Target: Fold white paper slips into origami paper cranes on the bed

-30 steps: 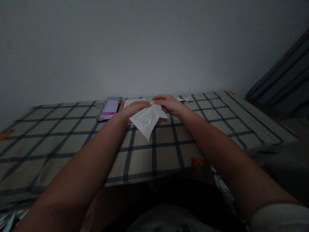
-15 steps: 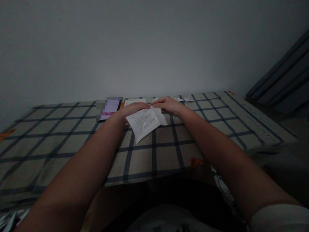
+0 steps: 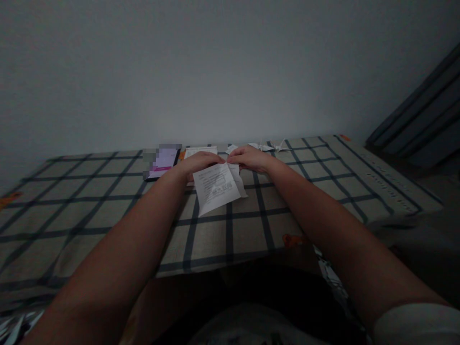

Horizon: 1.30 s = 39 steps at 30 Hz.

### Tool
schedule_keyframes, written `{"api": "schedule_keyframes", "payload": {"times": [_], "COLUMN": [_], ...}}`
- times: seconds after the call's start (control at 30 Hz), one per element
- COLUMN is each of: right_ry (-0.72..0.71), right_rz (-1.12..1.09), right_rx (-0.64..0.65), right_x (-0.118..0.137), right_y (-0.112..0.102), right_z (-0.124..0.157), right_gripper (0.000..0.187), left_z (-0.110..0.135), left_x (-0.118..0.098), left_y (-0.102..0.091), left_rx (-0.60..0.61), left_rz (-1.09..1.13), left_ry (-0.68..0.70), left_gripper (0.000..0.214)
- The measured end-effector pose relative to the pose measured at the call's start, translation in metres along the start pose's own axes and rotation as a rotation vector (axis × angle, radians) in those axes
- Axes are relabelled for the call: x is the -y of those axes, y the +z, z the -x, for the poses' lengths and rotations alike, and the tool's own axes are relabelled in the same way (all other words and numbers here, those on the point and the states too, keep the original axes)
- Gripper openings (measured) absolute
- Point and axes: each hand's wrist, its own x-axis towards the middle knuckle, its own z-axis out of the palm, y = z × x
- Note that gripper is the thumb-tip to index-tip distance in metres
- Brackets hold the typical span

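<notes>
A sheet of printed white paper (image 3: pixel 217 188) hangs from the fingers of both hands above the checked tablecloth. My left hand (image 3: pixel 201 161) pinches its upper edge, the fingertips close to those of the other hand. On the other side, my right hand (image 3: pixel 248 158) grips the same edge with closed fingers. A ragged right border shows on the sheet, and it looks creased where the fingertips meet. The fingers under the paper are partly hidden.
A tablet with a lit screen (image 3: pixel 166 162) lies at the back left, beside more printed paper (image 3: pixel 201 151). Folded or torn white paper pieces (image 3: pixel 278 146) lie behind my right hand. The checked cloth (image 3: pixel 230 239) covers the table up to the wall (image 3: pixel 230 72).
The paper has swung slightly, and its printed face now turns more squarely toward me. Both hands stay nearly in place, with the fingertips a little lower.
</notes>
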Motion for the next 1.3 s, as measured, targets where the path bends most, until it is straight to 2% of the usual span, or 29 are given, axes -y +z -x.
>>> {"api": "schedule_keyframes", "payload": {"times": [0.3,0.37,0.43,0.7,1.0,1.3], "right_ry": [0.039,0.038,0.033,-0.003,-0.102,0.068], "right_rz": [-0.052,-0.061,-0.061,-0.043,0.101,-0.094], "right_rx": [0.018,0.022,0.03,0.034,-0.035,-0.009], "right_x": [0.0,0.0,0.0,-0.001,0.002,0.003], "right_y": [0.0,-0.001,-0.001,0.0,0.003,0.001], "right_z": [0.0,0.0,0.0,0.0,0.001,0.003], "right_gripper": [0.009,0.007,0.007,0.007,0.012,0.01], "left_z": [-0.005,-0.002,0.001,-0.002,0.002,-0.003], "left_x": [0.001,-0.001,-0.002,0.004,-0.003,-0.003], "left_y": [-0.004,-0.001,0.002,0.002,0.007,0.003], "left_rx": [0.035,-0.006,0.014,0.025,-0.071,-0.037], "left_rz": [-0.089,-0.009,0.055,0.072,0.029,-0.027], "left_ry": [0.072,0.006,-0.059,-0.049,-0.059,-0.035], "left_gripper": [0.007,0.012,0.012,0.013,0.008,0.008]}}
